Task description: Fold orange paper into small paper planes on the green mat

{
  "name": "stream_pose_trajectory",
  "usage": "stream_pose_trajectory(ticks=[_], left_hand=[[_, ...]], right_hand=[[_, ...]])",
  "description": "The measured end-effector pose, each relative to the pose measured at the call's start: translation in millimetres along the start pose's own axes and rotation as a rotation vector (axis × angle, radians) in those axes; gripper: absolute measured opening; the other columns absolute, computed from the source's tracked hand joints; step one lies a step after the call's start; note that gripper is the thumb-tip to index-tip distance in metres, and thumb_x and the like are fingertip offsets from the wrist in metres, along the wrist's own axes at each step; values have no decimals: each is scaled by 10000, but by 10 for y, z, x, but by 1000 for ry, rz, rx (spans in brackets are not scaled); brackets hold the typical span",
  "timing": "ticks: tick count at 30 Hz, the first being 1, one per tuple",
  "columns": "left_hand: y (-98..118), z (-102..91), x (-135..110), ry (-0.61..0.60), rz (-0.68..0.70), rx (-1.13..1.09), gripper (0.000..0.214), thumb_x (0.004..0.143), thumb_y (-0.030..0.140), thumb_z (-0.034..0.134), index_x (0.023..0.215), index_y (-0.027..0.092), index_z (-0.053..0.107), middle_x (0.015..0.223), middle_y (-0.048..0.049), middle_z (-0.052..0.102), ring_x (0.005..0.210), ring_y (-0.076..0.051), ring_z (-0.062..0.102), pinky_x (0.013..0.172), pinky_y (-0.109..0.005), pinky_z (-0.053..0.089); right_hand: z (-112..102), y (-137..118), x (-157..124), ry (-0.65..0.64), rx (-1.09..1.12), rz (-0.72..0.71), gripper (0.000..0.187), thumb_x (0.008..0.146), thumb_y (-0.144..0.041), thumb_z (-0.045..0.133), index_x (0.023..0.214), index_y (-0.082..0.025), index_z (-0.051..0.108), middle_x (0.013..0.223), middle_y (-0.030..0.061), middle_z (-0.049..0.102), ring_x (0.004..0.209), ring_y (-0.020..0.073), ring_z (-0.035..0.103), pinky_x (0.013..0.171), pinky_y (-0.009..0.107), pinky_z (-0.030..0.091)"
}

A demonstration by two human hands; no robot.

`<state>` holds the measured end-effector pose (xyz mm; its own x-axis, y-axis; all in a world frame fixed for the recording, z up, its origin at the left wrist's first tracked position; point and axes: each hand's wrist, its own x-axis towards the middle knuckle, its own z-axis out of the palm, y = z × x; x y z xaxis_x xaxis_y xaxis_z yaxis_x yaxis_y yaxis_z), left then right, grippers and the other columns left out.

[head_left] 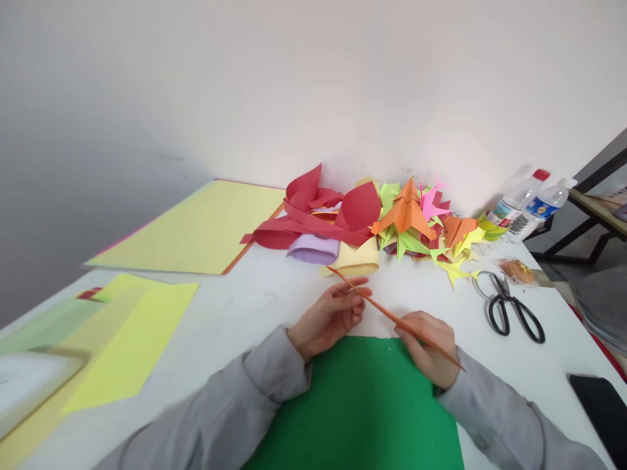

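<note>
A thin orange strip of folded paper (382,308) runs slantwise between my hands, seen nearly edge-on. My left hand (337,313) pinches its upper left part between thumb and fingers. Lower down the strip, my right hand (431,343) grips it with the thumb on the near side. Under both hands lies a green sheet of paper (362,405) on the white table. Just beyond my left hand sit a purple paper loop (313,248) and a pale yellow paper loop (360,260).
Red paper pieces (318,219) and an orange folded paper shape (407,207) are heaped along the wall. Black-handled scissors (512,307), two plastic bottles (536,205) and a black phone-like slab (597,408) are on the right. Yellow sheets (196,228) lie at left.
</note>
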<state>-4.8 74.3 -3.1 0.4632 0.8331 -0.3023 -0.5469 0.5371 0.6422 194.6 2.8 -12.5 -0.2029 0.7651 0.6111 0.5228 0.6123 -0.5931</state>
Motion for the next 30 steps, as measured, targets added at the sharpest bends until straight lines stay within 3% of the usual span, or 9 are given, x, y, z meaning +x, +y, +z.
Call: stream_pose_trajectory(ticks=[4, 9, 13, 21, 24, 27, 30], left_hand=[[-122, 67, -64, -166, 34, 246, 189, 556, 184, 824, 692, 134, 703, 601, -31, 631, 488, -116, 555, 456, -239, 476], [-238, 97, -100, -167, 159, 439, 178, 562, 220, 821, 677, 150, 705, 598, -52, 657, 475, -144, 560, 479, -283, 489], [-217, 108, -127, -161, 188, 548, 137, 592, 248, 797, 656, 162, 711, 580, -57, 657, 482, -156, 572, 501, -291, 497], [-127, 68, -96, -363, 349, 698, 237, 644, 397, 753, 743, 183, 769, 695, -99, 678, 597, -184, 613, 568, -291, 504], [-161, 93, -99, -287, 339, 646, 232, 625, 413, 766, 643, 182, 748, 652, -91, 668, 542, -173, 586, 524, -292, 489], [-211, 126, -122, -135, 238, 574, 180, 574, 320, 810, 600, 177, 704, 553, -49, 635, 457, -150, 537, 458, -280, 462], [-233, 131, -137, -80, 219, 558, 187, 529, 248, 836, 609, 164, 690, 519, -39, 624, 449, -151, 541, 456, -275, 466]], right_hand=[[29, -35, 29, 20, -45, 2, 94, 880, -247, 567, 876, -234, 660, 726, 20, 704, 642, 169, 676, 586, 265, 566], [30, -83, 57, 27, -1, -14, 111, 877, -211, 570, 868, -245, 675, 741, 0, 715, 632, 153, 683, 605, 243, 583], [8, -110, 83, -5, 36, -19, 129, 871, -175, 569, 867, -243, 679, 724, -10, 712, 619, 134, 675, 603, 219, 575], [-21, -67, 93, -117, 174, 100, 170, 886, -272, 533, 833, -200, 677, 727, 28, 703, 625, 136, 671, 570, 234, 558], [-20, -78, 109, -129, 140, 98, 147, 883, -265, 543, 865, -228, 684, 765, 16, 715, 675, 150, 687, 628, 255, 584], [-30, -113, 148, -156, 21, 2, 236, 915, -207, 480, 888, -290, 699, 867, -13, 735, 839, 170, 700, 812, 307, 587], [-44, -137, 170, -165, -29, -6, 241, 920, -208, 479, 923, -300, 701, 926, -30, 741, 869, 168, 702, 819, 288, 594]])
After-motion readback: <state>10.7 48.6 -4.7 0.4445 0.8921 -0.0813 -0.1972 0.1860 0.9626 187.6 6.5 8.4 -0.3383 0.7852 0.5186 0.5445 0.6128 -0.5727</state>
